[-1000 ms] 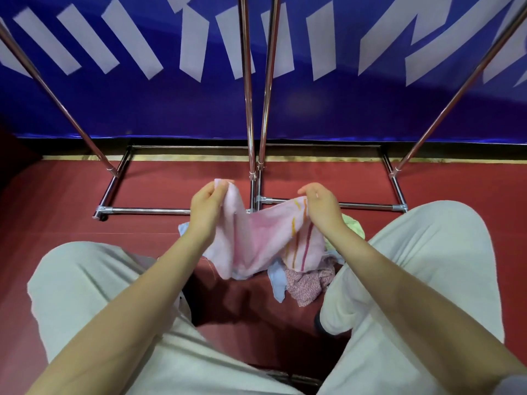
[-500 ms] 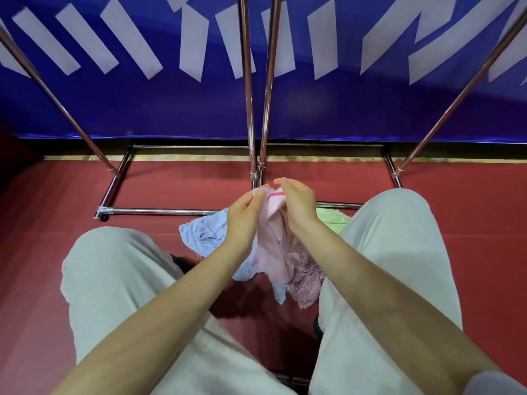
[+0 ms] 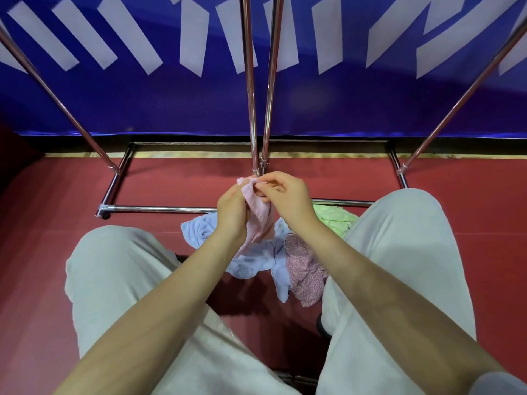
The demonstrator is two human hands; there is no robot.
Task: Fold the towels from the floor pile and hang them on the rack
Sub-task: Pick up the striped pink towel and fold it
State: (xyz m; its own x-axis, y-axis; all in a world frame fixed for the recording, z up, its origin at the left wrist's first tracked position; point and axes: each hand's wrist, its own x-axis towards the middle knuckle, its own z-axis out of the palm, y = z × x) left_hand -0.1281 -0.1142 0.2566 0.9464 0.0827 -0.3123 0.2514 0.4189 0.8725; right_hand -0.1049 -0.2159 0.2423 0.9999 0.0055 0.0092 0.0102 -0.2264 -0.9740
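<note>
The blue banner (image 3: 142,109) closes the background, and the rack (image 3: 251,81) stands in front of it on the red floor (image 3: 51,238), its twin centre uprights rising just beyond your hands and its base rails running left and right. You sit with both knees raised; the floor pile (image 3: 256,263) lies between them: a light blue towel (image 3: 199,229), a pink patterned towel (image 3: 305,272) and a green towel (image 3: 333,218), touching and overlapping.

The pink towel (image 3: 256,212) hangs above the pile, gathered into a narrow doubled strip. Your left hand (image 3: 232,212) grips it with fingers curled round the upper part. Your right hand (image 3: 285,192) pinches the top corners together at the upper edge.

To complete this fold well, align both corners flush before you let either go, since the fabric is soft and will probably slip. Keep the lower end off the pile. Judged from the layout, most towels remain unfolded, and no towel shows on the rack in this view
</note>
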